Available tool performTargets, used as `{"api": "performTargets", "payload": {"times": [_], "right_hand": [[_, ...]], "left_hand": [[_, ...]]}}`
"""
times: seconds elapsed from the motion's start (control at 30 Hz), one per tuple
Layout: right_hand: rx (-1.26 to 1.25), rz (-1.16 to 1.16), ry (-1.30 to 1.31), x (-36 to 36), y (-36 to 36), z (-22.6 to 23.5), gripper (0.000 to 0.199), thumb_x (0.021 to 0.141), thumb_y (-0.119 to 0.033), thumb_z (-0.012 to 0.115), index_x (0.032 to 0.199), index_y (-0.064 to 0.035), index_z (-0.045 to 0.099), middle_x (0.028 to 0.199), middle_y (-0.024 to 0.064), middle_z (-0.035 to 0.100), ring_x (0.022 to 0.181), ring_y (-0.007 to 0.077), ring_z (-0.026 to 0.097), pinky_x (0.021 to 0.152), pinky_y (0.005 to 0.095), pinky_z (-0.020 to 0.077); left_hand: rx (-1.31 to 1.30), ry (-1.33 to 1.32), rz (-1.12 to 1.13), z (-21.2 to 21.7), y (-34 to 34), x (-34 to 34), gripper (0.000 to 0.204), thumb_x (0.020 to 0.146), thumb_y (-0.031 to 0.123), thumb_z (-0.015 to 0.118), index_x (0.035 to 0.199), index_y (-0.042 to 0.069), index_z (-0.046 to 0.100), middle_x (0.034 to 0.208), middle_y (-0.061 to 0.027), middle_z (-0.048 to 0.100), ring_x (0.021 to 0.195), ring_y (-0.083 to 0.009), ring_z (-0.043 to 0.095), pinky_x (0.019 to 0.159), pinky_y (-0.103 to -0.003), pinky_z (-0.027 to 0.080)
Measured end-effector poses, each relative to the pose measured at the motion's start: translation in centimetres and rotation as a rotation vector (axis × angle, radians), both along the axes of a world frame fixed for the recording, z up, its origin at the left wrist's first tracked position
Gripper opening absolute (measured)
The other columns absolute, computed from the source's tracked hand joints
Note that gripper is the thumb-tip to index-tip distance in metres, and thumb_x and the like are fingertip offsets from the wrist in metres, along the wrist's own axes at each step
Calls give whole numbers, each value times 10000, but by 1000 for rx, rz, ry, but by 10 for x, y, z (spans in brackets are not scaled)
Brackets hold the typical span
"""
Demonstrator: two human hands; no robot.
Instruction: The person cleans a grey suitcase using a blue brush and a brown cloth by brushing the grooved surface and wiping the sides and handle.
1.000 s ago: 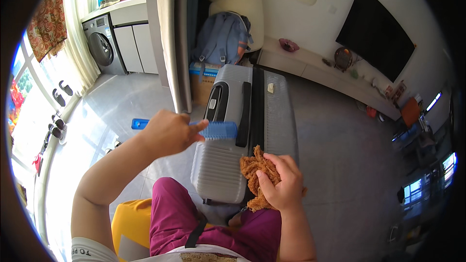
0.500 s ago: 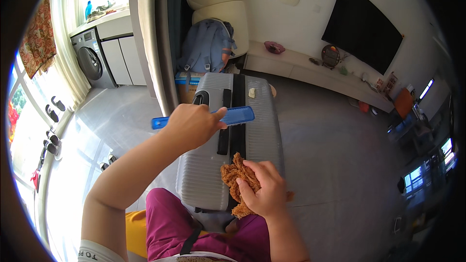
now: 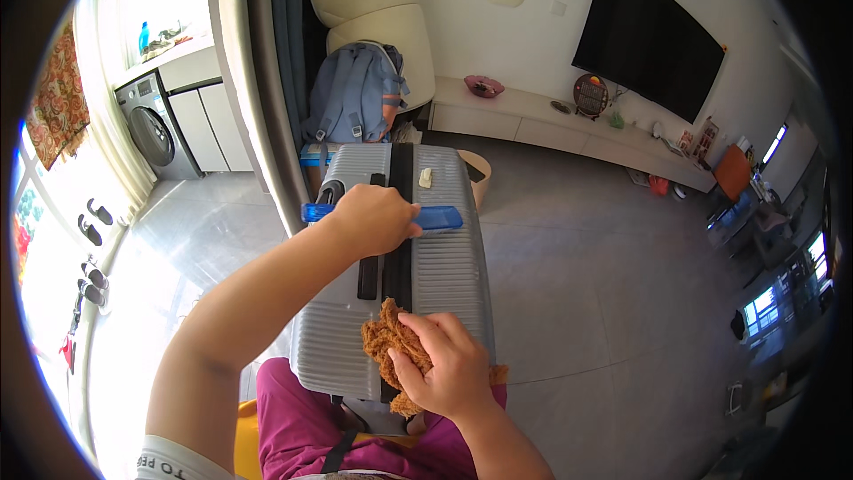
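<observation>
My left hand (image 3: 378, 220) is gripping the brush (image 3: 441, 218), the case (image 3: 449, 276) sitting beneath it; nearer me, my right hand (image 3: 446, 369) is pinching the cloth (image 3: 387, 338).

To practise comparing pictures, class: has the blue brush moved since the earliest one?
Yes, to the right across the suitcase: the right end of the blue brush, then left of the long black strip, now reaches past it.

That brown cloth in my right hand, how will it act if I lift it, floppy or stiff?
Probably floppy: the brown cloth bunches in loose folds. Its end sticking out past the right hand would likely dangle. The rough, fuzzy texture suggests it shouldn't slip easily.
</observation>
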State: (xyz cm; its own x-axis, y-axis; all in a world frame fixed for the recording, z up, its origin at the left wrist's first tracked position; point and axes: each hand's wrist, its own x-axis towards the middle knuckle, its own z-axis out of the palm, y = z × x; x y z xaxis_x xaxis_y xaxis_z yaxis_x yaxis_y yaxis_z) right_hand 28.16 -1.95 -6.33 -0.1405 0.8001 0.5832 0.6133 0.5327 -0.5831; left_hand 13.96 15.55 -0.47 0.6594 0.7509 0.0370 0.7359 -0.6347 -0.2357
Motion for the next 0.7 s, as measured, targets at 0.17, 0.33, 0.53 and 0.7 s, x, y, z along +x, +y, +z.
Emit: {"api": "performTargets", "payload": {"times": [0.17, 0.33, 0.53, 0.7], "right_hand": [[31, 4, 26, -2, 1, -1, 371, 759, -179, 749, 1098, -48, 673, 931, 99, 635, 768, 261, 653, 671, 347, 541], [16, 21, 52, -4, 0, 2, 358, 763, -157, 743, 1090, -31, 669, 934, 129, 643, 793, 275, 661, 696, 352, 543], [68, -18, 20, -2, 1, -3, 346, 762, -186, 735, 1080, -61, 679, 919, 83, 635, 757, 264, 663, 635, 360, 545], [80, -27, 41, -8, 1, -5, 350, 757, -177, 741, 1078, -55, 677, 926, 92, 638, 764, 256, 657, 650, 345, 541]], "left_hand": [[-80, -14, 208, 8, 10, -11, 402, 974, 478, 501, 1092, 151, 701, 770, -110, 681, 756, -313, 683, 669, -425, 541], [1, -225, 113, 38, -30, -60, 349, 945, 418, 573, 1092, 140, 725, 685, -134, 637, 659, -327, 635, 617, -444, 485], [5, -349, 87, 22, -103, -171, 372, 881, 394, 670, 1145, 137, 716, 583, -99, 554, 529, -289, 580, 504, -416, 427], [35, -330, 53, -2, -122, -170, 361, 894, 402, 657, 1134, 142, 721, 577, -52, 557, 493, -248, 564, 478, -378, 439]]}}
